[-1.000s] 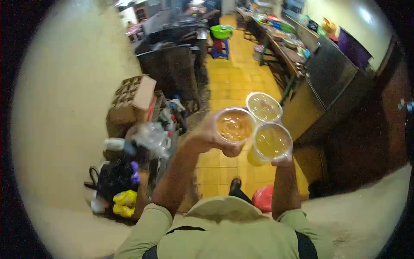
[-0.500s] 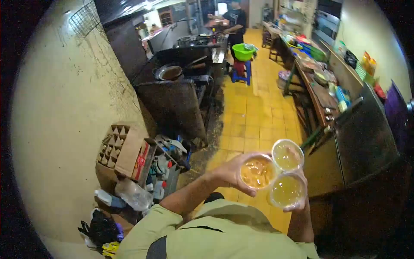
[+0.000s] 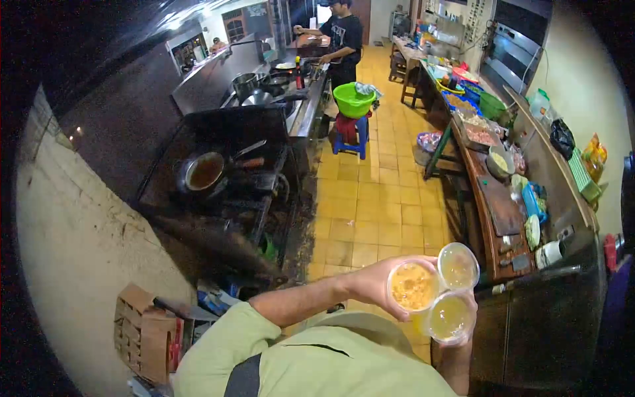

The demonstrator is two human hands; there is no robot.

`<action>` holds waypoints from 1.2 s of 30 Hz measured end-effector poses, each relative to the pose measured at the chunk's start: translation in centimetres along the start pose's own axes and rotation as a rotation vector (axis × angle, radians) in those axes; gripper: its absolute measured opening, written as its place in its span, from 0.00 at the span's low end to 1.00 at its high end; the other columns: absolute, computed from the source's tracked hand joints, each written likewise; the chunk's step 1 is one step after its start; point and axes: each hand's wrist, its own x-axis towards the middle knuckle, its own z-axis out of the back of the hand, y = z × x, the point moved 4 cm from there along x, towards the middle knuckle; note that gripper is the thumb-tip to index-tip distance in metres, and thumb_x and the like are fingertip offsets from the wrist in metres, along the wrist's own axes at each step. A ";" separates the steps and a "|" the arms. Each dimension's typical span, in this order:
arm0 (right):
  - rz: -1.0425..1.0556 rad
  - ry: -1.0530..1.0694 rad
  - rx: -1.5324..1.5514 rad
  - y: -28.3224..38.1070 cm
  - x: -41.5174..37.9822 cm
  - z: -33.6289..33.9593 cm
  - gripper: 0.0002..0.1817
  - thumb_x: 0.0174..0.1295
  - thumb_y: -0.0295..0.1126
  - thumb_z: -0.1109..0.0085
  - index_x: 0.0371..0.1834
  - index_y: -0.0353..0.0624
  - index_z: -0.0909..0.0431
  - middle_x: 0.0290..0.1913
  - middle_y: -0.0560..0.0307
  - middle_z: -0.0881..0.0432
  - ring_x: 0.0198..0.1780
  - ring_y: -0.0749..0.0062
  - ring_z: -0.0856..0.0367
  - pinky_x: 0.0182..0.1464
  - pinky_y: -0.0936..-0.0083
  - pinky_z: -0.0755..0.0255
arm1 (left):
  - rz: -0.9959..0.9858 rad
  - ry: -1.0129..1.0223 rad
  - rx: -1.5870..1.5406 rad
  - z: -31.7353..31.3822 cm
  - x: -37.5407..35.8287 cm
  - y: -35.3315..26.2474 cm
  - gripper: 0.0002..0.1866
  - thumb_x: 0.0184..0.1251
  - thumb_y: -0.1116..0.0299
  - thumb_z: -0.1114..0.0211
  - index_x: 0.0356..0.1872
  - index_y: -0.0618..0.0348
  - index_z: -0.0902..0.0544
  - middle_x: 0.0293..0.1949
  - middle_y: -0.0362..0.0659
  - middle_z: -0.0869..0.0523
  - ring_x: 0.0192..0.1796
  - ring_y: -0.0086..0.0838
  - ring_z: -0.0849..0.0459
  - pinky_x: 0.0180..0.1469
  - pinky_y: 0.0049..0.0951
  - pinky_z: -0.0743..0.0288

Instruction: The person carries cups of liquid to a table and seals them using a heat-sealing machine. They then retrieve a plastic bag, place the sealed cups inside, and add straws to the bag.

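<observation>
My left hand [image 3: 374,284] is wrapped round a clear plastic cup of orange drink [image 3: 413,286] with pale bits on its surface. Pressed against it on the right are two more clear cups, one of pale yellowish drink [image 3: 458,266] above and one of yellow drink [image 3: 449,316] below. My right hand [image 3: 472,311] grips these two from the far side, and most of its fingers are hidden behind them. All three cups are held together in front of my body, their round tops facing up at me.
A stove with a wok of brown liquid [image 3: 205,172] stands at left. Ahead, a green basin [image 3: 354,100] sits on a blue stool [image 3: 350,135]. A person in black [image 3: 344,40] works at the far stove. A wooden table [image 3: 493,172] with food lines the right; a cardboard box [image 3: 139,331] is lower left.
My view has moved forward along the yellow floor, so the stove, basin and table look nearer. The three cups sit slightly lower and further right in view, still in both hands.
</observation>
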 end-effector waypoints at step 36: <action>0.160 0.124 -0.167 -21.9 109.1 9.4 0.36 0.33 0.50 0.29 0.45 0.35 0.21 0.47 0.51 0.20 0.49 0.63 0.23 0.53 0.68 0.31 | 0.129 -0.031 0.016 85.6 69.8 -2.7 0.49 0.36 0.72 0.16 0.65 0.59 0.33 0.67 0.44 0.32 0.69 0.28 0.35 0.71 0.33 0.42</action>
